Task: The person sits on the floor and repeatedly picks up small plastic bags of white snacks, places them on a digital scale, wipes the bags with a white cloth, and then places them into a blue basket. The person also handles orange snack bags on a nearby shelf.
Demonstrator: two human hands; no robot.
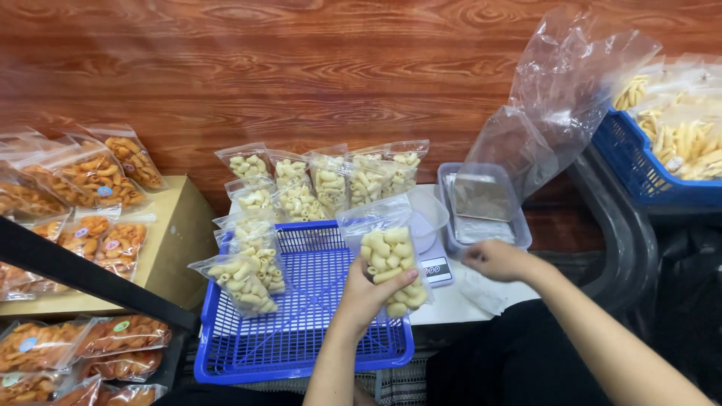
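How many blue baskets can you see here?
2. One blue basket sits in front of the person, below the left hand holding a bag of pale snacks; another is at far right, partly cut off.

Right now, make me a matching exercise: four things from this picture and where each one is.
Things:
1. bag of pale snacks
2. blue tray
3. small scale
4. orange snack bags

Places:
A. far left, on the box
B. in the left hand
C. under the standing bags
D. beside the right hand

Pairs: 1-B, 2-C, 3-D, 4-A
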